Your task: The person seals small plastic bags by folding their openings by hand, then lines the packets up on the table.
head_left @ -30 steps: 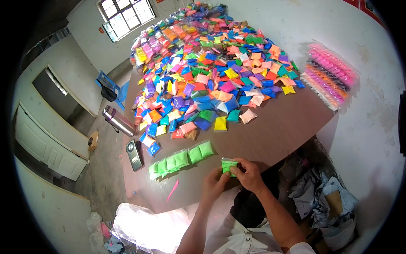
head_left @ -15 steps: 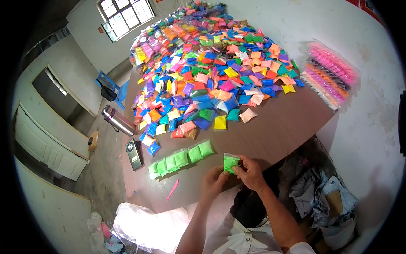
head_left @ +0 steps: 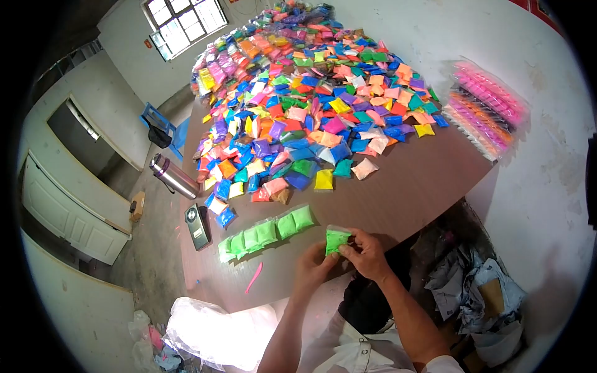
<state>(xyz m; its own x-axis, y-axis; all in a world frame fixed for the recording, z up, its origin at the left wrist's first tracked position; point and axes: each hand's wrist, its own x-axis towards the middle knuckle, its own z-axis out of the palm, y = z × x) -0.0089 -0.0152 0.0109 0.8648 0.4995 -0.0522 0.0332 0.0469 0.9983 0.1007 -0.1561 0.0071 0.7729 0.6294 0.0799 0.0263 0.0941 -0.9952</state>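
Both hands pinch one small clear packet of bright green clay [head_left: 336, 239] above the near edge of the table. My left hand [head_left: 319, 261] is closed on its lower left side. My right hand [head_left: 365, 253] grips its right side, thumb in front. To the left, a row of several similar green packets [head_left: 266, 234] lies overlapping on the brown tabletop. A thin pink plastic tool [head_left: 254, 278] rests left of my hands.
A large heap of colourful packets [head_left: 298, 118] covers the far table. A steel thermos [head_left: 174, 176] and a dark phone-like device [head_left: 198, 227] stand along the left edge. Bagged pink and orange strips [head_left: 485, 109] lie at right. White plastic bags [head_left: 221, 332] sit below the near edge.
The green packet has shifted slightly left and tilted between my fingers. Both hands keep their hold on it, and the other things have not moved.
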